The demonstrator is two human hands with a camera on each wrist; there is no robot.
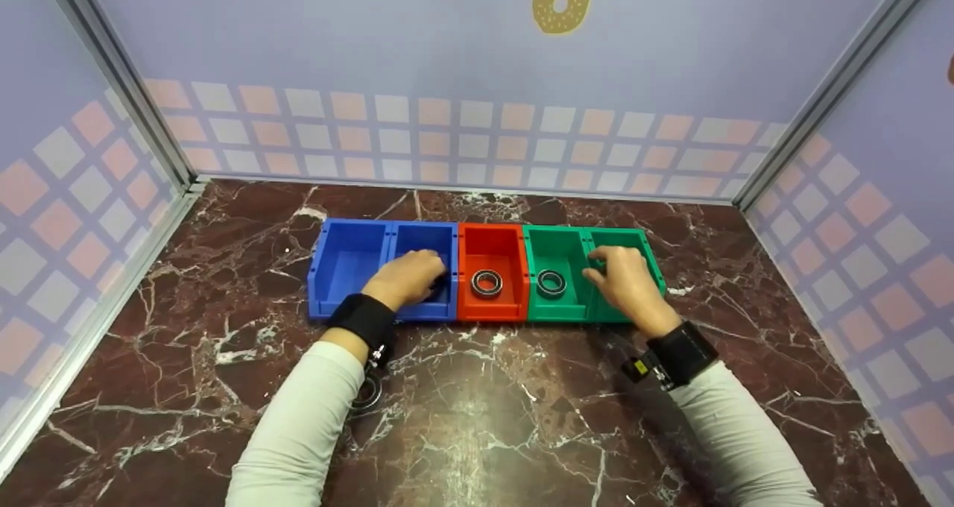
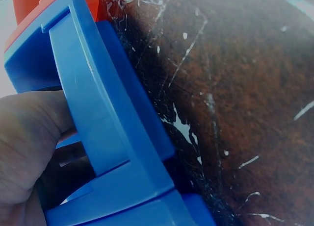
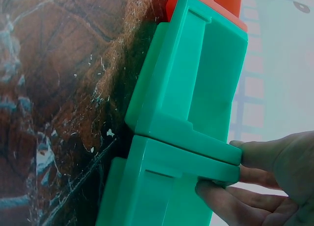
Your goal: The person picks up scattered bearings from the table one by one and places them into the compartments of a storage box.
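Observation:
My left hand (image 1: 408, 276) reaches down into the right one of two blue bins (image 1: 350, 268), fingers curled. A dark bearing (image 2: 68, 174) shows in part beneath the fingers in the left wrist view; the hand hides most of it. My right hand (image 1: 627, 277) pinches the upper edge of the wall between two green bins (image 3: 196, 133), thumb on one side and fingers on the other. One ring-shaped bearing (image 1: 487, 283) lies in the red bin (image 1: 492, 242). Another bearing (image 1: 551, 283) lies in the left green bin.
The bins stand side by side in a row on a dark marbled table (image 1: 462, 402). One more bearing (image 1: 367, 391) lies on the table beside my left forearm, partly covered by it. Patterned panels (image 1: 477, 142) enclose the back and both sides.

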